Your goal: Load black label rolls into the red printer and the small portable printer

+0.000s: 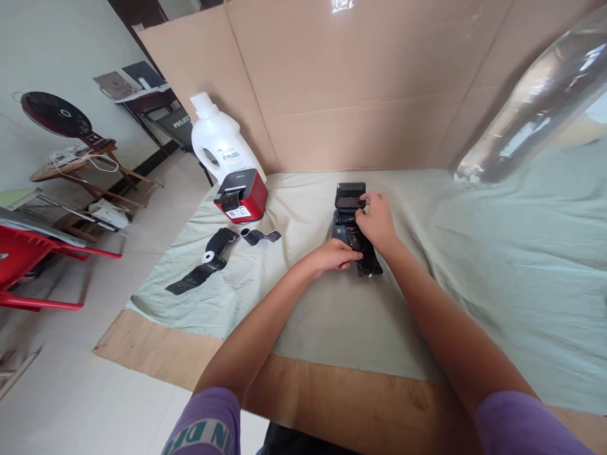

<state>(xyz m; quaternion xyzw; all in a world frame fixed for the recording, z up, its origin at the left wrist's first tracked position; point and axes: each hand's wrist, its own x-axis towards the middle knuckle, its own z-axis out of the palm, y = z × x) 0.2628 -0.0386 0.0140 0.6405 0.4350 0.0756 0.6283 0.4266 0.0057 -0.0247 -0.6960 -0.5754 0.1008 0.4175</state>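
Note:
A small black portable printer [339, 229] lies on the cloth in front of me with its lid [350, 189] raised at the far side. From it a glossy black paper strip [369, 264] runs toward me. My left hand [332, 256] is closed at the near left of the printer, its thumb over the strip's edge and its other fingers curled below. At the printer's right side is my right hand [378, 221], fingers bent, with one fingertip at the lid's edge and another at the paper compartment. The hand partly hides that compartment.
Left of the printer lie loose rolls of black paper [196, 277] and a shorter curled piece [260, 236]. Behind them stand a red and black label printer [251, 197] and a white detergent bottle [227, 142]. A cardboard wall [351, 88] borders the back; clear plastic wrap [526, 114] is at right.

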